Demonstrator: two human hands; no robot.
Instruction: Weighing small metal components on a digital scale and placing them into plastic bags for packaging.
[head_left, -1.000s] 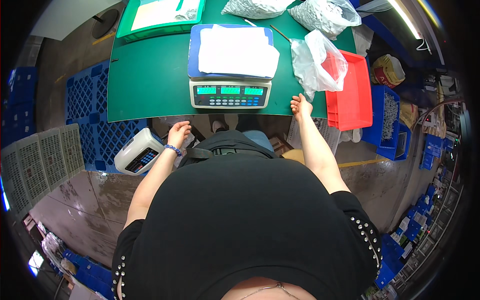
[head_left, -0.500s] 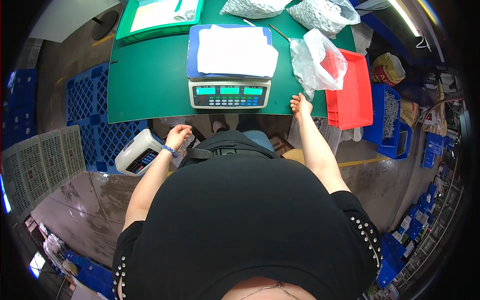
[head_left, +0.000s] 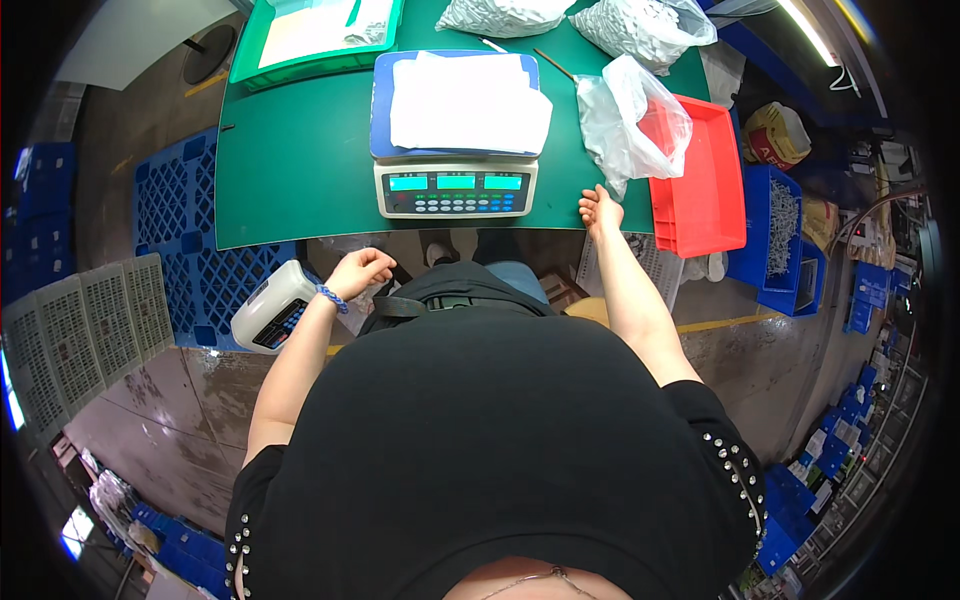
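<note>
Off the table's front edge, in the air, is my left hand (head_left: 360,272), its fingertips drawn together; whatever they may hold is hidden. My right hand (head_left: 601,211) rests at the front edge of the green table (head_left: 290,180), fingers loosely curled in and nothing showing in them. Between the two stands a counting scale (head_left: 455,190) with lit displays and a blue platform, on which white paper sheets (head_left: 465,105) lie. Just beyond my right hand is a clear plastic bag (head_left: 615,130), partly over a red bin (head_left: 705,200).
Two bags of small white parts (head_left: 640,35) lie at the back beside a thin brown stick (head_left: 553,63). A green tray (head_left: 315,72) holds papers at the far left. A second scale (head_left: 275,308) stands below my left side, by a blue pallet (head_left: 175,230). Blue bins (head_left: 780,240) stand right.
My left hand has moved slightly to the right, towards my body's middle. My right hand stays at the table edge, and the view has shifted a little.
</note>
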